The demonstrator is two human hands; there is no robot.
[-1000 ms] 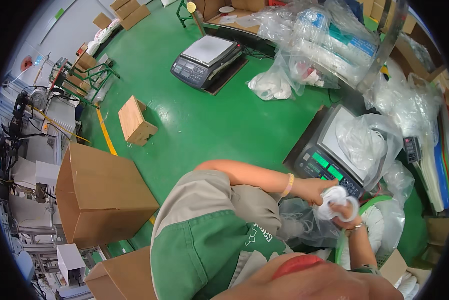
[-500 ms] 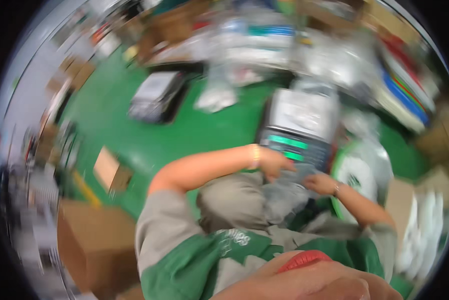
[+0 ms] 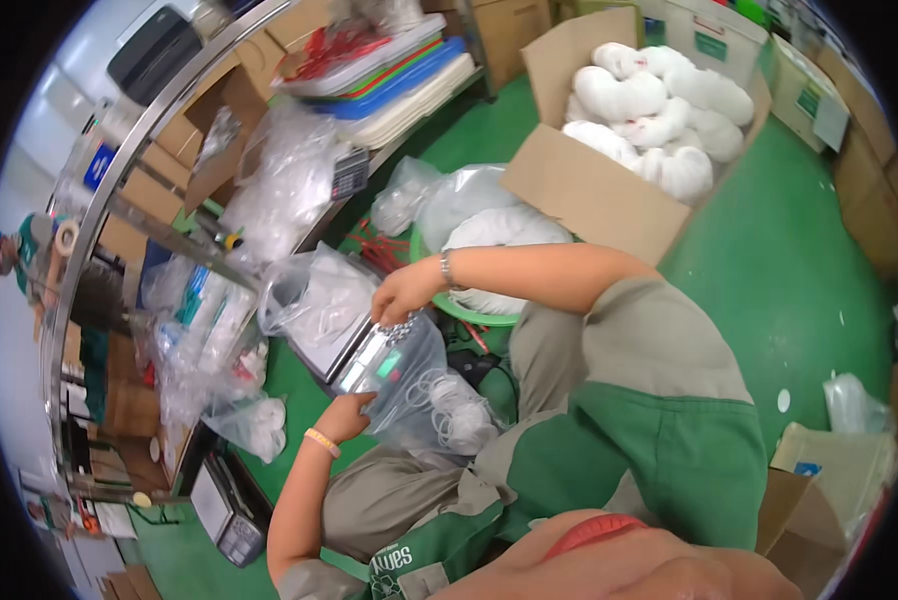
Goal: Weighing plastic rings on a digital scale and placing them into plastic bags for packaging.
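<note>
Head view: right hand fingers pinch the top edge of a clear plastic bag of white rings; left hand fingers curl closed on its lower side; the bag hangs over a scale on the green floor; a cardboard box of white bundles stands well apart.

Glossy clear plastic bag, matt cardboard box

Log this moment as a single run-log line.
left hand: under clear bag | right hand: gripping bag top | bag: white rings inside, over scale | nearby: open box of white bundles
</note>
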